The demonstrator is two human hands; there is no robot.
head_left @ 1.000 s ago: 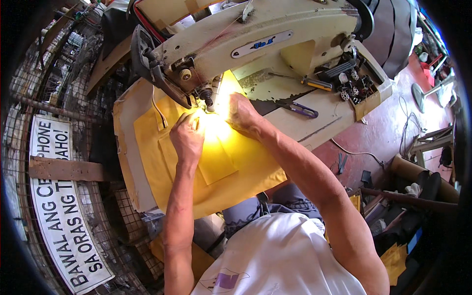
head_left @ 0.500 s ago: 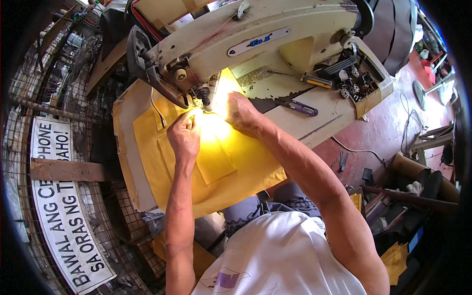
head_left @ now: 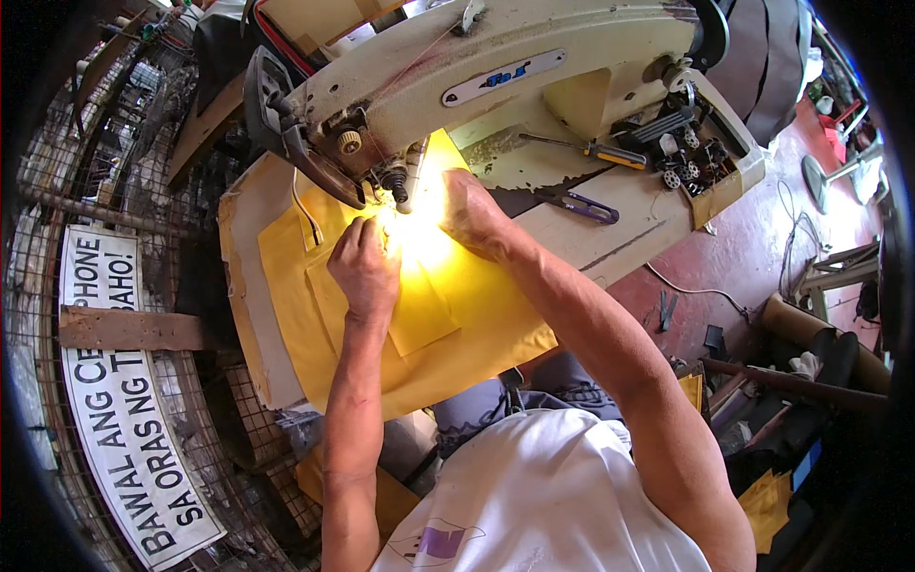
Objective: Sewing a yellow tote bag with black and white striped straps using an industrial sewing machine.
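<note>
A large yellow sheet of fabric or leather [head_left: 496, 329] with a squarish patch [head_left: 426, 322] on it lies under the head of a cream sewing machine [head_left: 410, 100]. My left hand [head_left: 365, 265] is closed over the sheet, just left of and nearer than the presser foot area [head_left: 400, 191]; its fingertips are lost in the lamp's glare, so what they hold is hidden. To the right of the needle area, my right hand [head_left: 474, 217] rests on the sheet. Bright light washes out its fingers.
Dark thread snips [head_left: 579, 205] and a yellow-and-black screwdriver [head_left: 615, 155] lie on the machine bed. Behind them, a tray [head_left: 729, 191] holds bobbins and metal parts. Wire mesh [head_left: 105, 205] with a white sign [head_left: 105, 410] stands at left. Rolls of material [head_left: 810, 381] lie at lower right.
My left hand has turned knuckles-up and shifted slightly right. My right hand and the yellow sheet have hardly moved.
</note>
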